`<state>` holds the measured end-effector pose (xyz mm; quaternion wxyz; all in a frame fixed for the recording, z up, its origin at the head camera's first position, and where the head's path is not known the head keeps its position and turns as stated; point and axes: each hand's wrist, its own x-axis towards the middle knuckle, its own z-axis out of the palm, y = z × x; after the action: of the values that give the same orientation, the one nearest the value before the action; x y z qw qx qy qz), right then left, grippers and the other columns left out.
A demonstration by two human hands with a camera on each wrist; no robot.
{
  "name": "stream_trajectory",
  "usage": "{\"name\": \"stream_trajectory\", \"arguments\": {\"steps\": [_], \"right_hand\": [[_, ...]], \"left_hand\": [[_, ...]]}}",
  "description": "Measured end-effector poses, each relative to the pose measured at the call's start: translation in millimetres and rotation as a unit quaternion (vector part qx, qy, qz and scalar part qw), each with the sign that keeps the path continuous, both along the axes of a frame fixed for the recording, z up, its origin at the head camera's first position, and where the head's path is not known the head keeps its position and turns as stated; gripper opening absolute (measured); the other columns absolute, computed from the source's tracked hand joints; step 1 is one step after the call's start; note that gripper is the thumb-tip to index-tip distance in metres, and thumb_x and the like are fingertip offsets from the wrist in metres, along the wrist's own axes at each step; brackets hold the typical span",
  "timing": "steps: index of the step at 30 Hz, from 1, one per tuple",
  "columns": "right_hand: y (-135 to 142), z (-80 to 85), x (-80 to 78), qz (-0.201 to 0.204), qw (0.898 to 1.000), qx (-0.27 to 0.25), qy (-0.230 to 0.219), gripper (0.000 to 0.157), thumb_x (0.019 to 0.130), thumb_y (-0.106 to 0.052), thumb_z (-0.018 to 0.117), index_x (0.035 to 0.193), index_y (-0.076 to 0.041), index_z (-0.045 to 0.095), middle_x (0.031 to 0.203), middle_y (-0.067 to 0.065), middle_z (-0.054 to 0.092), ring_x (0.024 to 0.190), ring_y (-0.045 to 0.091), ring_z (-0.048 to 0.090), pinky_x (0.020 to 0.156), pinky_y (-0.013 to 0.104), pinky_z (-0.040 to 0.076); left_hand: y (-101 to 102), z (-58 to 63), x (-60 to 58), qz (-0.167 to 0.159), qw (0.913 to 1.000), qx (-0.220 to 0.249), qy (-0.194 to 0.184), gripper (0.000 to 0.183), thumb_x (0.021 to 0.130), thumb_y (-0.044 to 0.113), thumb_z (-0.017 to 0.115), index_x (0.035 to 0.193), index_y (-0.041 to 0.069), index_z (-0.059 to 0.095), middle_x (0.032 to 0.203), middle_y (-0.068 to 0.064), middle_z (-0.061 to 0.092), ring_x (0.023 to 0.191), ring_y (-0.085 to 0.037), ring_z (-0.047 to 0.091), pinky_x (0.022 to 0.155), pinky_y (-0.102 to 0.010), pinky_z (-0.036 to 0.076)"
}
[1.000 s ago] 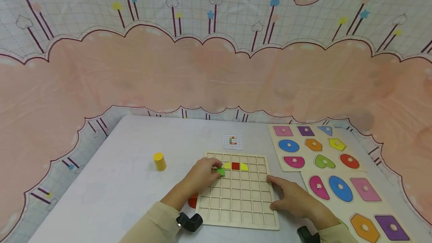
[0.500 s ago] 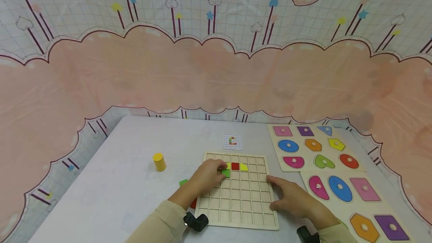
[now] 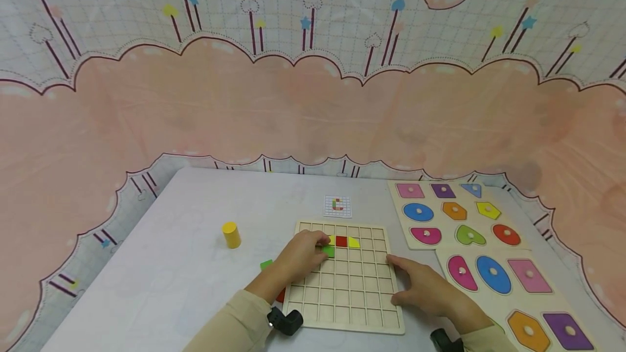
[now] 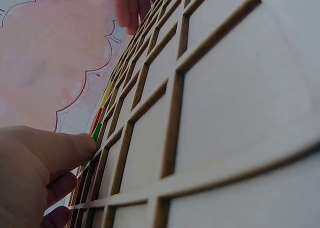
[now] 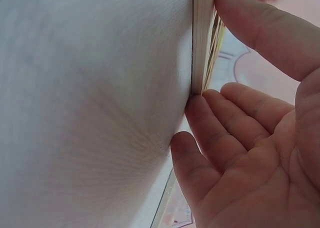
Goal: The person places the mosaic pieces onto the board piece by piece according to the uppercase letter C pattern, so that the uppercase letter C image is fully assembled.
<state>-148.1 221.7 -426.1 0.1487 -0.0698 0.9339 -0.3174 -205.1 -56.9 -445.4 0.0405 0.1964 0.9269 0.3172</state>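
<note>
In the head view my left hand (image 3: 299, 258) pinches a green square tile (image 3: 329, 252) at a cell of the wooden grid board (image 3: 354, 302), in the second row from the far edge. The left wrist view has the thumb tip pressed against this green tile (image 4: 96, 132). Just beyond it, side by side, lie a yellow tile with a rounded outer corner (image 3: 332, 240), a red square tile (image 3: 341, 242) and another yellow tile (image 3: 354, 243). My right hand (image 3: 425, 287) touches the board's right edge with extended fingertips and thumb, as the right wrist view also shows.
Behind the board lies a small pattern card (image 3: 337, 206). A yellow cylinder (image 3: 231, 235) stands to the left. A green piece (image 3: 265, 264) and a red piece (image 3: 281, 295) show partly beside my left forearm. Two knobbed shape puzzles (image 3: 494, 306) lie on the right.
My left hand has moved slightly right and brought the green tile to the cell below the left yellow tile. A green piece left of the board has come into view. My right hand stays put.
</note>
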Motion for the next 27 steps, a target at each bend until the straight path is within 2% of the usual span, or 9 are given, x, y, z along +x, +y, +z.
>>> {"name": "stream_trajectory", "arguments": {"steps": [6,17,27], "right_hand": [[0,-0.1,0.4,0.001,1.0,-0.002,0.002,0.084,0.069,-0.015,0.091,0.144,-0.005,0.052,0.141,0.014,0.056,0.135,0.04,0.044,0.108,0.058,0.035],[0,-1.0,-0.1,0.001,1.0,-0.003,0.001,0.085,0.068,-0.016,0.091,0.143,-0.005,0.053,0.14,0.014,0.056,0.134,0.04,0.045,0.107,0.059,0.037],[0,-0.6,0.7,0.0,1.0,-0.003,-0.001,0.084,0.069,-0.015,0.091,0.143,-0.005,0.053,0.141,0.014,0.056,0.135,0.04,0.045,0.108,0.058,0.036]], "left_hand": [[0,-0.2,-1.1,-0.001,1.0,0.0,0.002,0.028,0.09,0.013,0.075,0.116,0.006,0.069,0.11,-0.002,0.069,0.108,-0.022,0.06,0.095,-0.038,0.05],[-1,0.2,-1.5,0.001,0.9997,0.017,-0.015,0.03,0.09,0.015,0.076,0.118,0.007,0.068,0.112,-0.002,0.069,0.109,-0.022,0.059,0.096,-0.037,0.05],[-11,8.2,1.6,0.008,0.9997,0.021,-0.011,0.033,0.09,0.017,0.074,0.121,0.007,0.068,0.116,-0.005,0.067,0.115,-0.026,0.058,0.098,-0.042,0.049]]}}
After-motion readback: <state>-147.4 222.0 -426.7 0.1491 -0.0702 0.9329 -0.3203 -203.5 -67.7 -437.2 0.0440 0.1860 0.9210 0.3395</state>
